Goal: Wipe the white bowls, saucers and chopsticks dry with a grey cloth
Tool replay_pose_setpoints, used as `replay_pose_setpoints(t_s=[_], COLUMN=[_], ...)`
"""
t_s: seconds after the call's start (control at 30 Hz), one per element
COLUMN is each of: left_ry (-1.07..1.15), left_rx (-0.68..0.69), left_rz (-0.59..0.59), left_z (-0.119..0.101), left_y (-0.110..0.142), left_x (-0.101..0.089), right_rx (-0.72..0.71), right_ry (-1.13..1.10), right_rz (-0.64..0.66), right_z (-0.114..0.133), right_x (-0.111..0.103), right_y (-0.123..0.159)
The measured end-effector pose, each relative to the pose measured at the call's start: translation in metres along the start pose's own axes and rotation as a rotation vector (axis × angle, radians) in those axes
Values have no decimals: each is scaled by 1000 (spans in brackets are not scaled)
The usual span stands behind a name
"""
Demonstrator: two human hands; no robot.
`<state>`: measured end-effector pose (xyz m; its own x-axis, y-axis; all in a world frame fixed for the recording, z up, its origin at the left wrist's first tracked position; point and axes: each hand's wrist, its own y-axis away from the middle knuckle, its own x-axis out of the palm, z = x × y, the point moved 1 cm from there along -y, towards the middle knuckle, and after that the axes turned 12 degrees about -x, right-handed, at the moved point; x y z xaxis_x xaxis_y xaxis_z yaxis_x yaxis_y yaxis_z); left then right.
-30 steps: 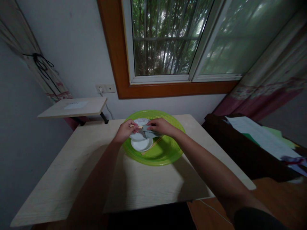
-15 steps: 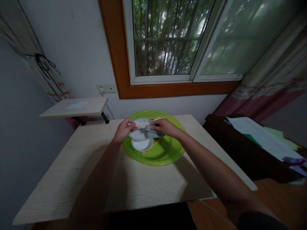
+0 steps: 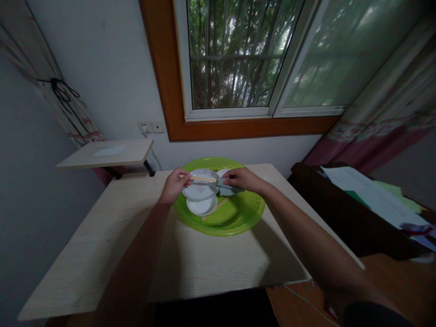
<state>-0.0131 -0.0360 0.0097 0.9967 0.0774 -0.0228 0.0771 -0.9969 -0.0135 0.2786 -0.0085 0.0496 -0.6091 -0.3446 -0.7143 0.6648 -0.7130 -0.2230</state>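
Note:
My left hand pinches one end of a wooden chopstick and holds it level over a green plastic basin. At the stick's other end my right hand is closed on a grey-green cloth wrapped around it. Under the hands, inside the basin, lie white dishes: a larger plate, a small dish in front of it, and part of another dish behind. A second chopstick lies slanted on the basin floor.
The basin sits at the far middle of a pale wooden table. A small shelf with a paper stands at the left wall. A dark cabinet with papers is on the right. A window fills the wall behind.
My right hand has slid the cloth to the right along the chopstick, baring more of the stick. The left hand has kept its grip and barely moved.

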Motion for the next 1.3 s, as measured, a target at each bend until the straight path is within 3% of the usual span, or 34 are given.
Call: replay_pose_setpoints(t_s=[0.43, 0.6, 0.87, 1.2, 1.3], left_ry=[-100, -70, -13, 38, 39], left_rx=[-66, -65, -11, -18, -26], left_rz=[138, 130, 2, -135, -140], left_z=[-7, -7, -1, 4, 5], left_y=[7, 6, 0, -4, -5], left_x=[11, 9, 1, -2, -1], right_rx=[-138, -168, -51, 205, 217], right_ry=[76, 41, 22, 28, -3], right_rz=[30, -12, -11, -39, -75], right_z=[28, 26, 7, -47, -52], right_x=[35, 43, 24, -18, -26], right_y=[-31, -32, -7, 35, 40])
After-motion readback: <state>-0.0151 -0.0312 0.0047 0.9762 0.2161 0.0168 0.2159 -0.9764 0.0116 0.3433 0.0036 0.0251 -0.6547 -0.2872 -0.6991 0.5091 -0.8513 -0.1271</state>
